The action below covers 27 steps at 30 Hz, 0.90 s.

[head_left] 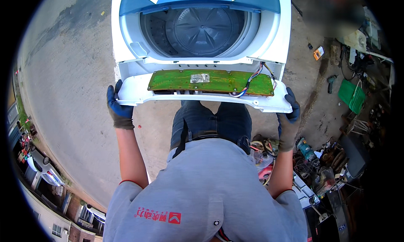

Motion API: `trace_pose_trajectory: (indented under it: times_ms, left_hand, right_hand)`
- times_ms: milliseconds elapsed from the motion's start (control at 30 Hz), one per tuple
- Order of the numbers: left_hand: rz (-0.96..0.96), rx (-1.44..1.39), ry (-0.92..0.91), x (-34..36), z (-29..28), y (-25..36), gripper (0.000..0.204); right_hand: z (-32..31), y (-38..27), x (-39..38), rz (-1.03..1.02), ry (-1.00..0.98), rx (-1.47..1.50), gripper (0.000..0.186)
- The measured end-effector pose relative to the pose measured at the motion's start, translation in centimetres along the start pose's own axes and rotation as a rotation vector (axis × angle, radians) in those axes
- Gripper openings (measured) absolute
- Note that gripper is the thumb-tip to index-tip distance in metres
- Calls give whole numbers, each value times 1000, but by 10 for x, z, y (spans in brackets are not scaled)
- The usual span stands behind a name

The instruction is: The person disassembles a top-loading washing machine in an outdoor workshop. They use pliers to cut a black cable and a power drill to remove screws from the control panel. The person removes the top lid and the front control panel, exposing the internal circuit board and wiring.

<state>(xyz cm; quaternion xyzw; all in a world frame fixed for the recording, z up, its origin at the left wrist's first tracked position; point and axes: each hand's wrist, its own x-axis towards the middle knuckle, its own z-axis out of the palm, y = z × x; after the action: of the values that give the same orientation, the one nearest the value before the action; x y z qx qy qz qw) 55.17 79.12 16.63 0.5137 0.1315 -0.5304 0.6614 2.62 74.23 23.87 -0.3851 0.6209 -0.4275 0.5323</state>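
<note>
A white top-load washing machine (pixel 275 44) stands in front of me with its blue-tinted lid (pixel 256 0) raised and the grey drum (pixel 202 29) showing. Its white control panel (pixel 139 90) is tipped over at the near edge, underside up. A long green circuit board (pixel 172 82) with a pale label is fixed in it, and a bundle of coloured wires (pixel 252 77) runs from the board to the machine. My left hand (pixel 120 107), in a blue and grey glove, grips the panel's left end. My right hand (pixel 290 115), gloved alike, closes round the right end.
Concrete floor (pixel 75 94) lies to the left, with parked cars (pixel 44 168) beyond. On the right are a green plastic container (pixel 351 95), a drill-like tool (pixel 331 84), an orange packet (pixel 318 53), a teal power tool (pixel 305 148) and heaped parts and cables.
</note>
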Motion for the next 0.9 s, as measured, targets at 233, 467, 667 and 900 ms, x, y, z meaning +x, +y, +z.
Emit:
trace_pose_trajectory:
  times_ms: [233,467,667,900]
  left_hand:
    - [0,67,-7,10,-11,5,48]
    - [46,133,-31,12,-9,4,49]
    - [1,164,3,19,-12,8,49]
    - [277,459,2,25,-28,3,50]
  right_hand:
    - [3,-5,1,8,24,-72,46]
    - [4,-7,1,-1,28,-60,48]
    - [4,-9,3,42,61,-95,52]
    - [6,-15,5,52,63,-104,53]
